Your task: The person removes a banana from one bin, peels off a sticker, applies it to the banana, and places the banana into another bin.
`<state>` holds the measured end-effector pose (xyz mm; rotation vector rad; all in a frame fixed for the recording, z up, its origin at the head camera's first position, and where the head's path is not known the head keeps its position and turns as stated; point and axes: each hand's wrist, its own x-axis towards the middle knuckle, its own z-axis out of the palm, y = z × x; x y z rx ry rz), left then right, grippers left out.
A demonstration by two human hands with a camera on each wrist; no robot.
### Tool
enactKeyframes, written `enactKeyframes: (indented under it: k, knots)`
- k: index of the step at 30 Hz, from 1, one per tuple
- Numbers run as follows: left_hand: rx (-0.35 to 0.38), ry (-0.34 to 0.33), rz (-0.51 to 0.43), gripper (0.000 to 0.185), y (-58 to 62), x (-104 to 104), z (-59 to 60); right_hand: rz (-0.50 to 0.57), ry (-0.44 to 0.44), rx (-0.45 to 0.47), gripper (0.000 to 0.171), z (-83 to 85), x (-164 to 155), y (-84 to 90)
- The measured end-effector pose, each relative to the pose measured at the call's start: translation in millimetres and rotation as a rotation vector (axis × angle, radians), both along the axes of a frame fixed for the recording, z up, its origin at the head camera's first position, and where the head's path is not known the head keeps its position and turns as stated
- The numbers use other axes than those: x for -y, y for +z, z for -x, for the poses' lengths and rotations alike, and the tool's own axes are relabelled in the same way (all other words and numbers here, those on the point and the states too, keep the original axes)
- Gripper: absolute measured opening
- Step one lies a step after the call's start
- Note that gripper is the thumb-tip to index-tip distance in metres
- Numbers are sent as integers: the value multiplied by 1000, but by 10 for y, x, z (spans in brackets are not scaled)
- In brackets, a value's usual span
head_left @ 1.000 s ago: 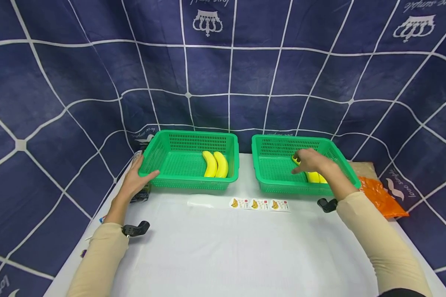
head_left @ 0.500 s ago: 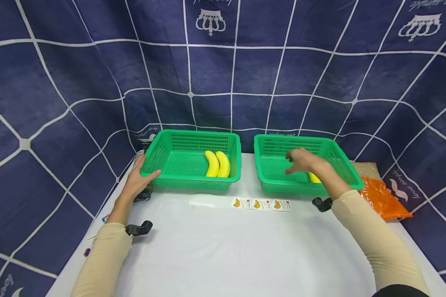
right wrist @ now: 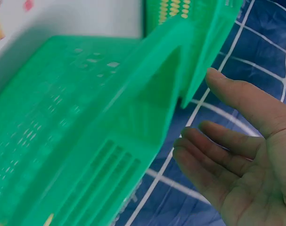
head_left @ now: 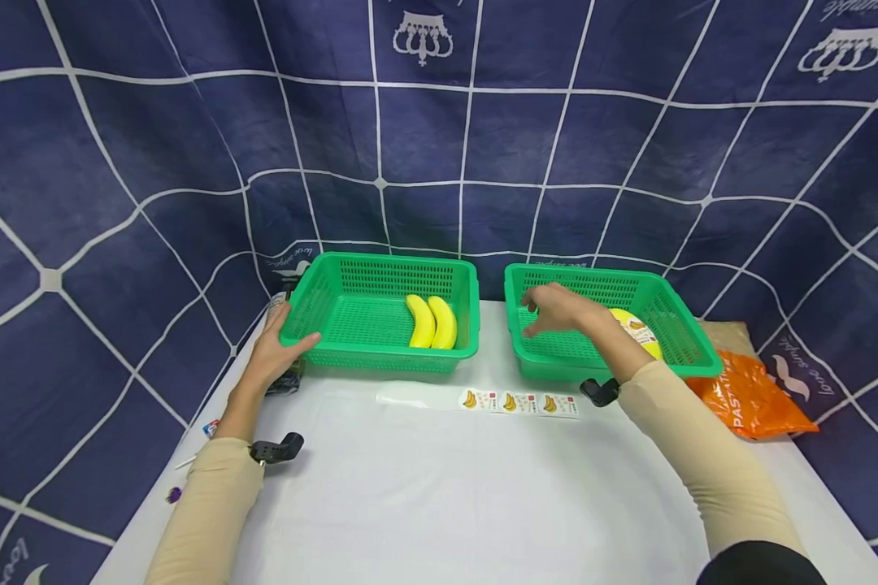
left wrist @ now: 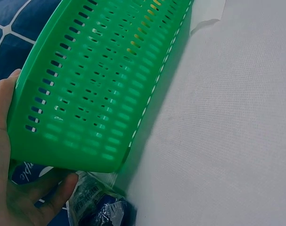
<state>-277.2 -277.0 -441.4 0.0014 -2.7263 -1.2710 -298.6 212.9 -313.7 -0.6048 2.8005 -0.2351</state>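
Note:
My left hand [head_left: 274, 351] rests at the near left corner of the left green basket [head_left: 380, 358]. Its thumb lies at the front rim and its fingers spread along the side wall; the left wrist view shows that basket wall [left wrist: 86, 103] close up. Two yellow bananas [head_left: 422, 322] lie side by side at the right in this basket. My right hand [head_left: 559, 309] hovers over the left part of the right green basket [head_left: 593, 370]. In the right wrist view its fingers are loosely bent and hold nothing. Yellow bananas [head_left: 653, 348] with a label [head_left: 635, 327] lie there, partly behind my forearm.
A strip of banana stickers [head_left: 519, 402] lies on the white tablecloth [head_left: 439, 496] before the baskets. An orange pasta bag [head_left: 757, 398] is at the right. A dark plastic packet [head_left: 285, 380] sits by the left basket. Blue checked cloth [head_left: 424, 138] hangs behind.
My right hand has moved left inside the right basket, away from the bananas, and the label on them now shows. My left hand keeps its place at the left basket.

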Motion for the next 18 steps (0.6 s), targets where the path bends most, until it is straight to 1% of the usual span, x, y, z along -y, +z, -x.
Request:
enactKeyframes:
  k: [6, 12, 15, 18]
  knots:
    - [8, -6, -16, 101, 14, 6, -19, -11, 35, 20, 65, 111, 343, 41]
    - [5, -5, -26, 100, -2, -1, -10, 22, 94, 19, 64, 234, 648, 75]
    - [5, -5, -24, 100, -6, -4, 2, 28, 117, 9, 64, 314, 792, 118]
    - [7, 1, -28, 101, -8, 14, -3, 40, 132, 21, 64, 414, 937, 158]
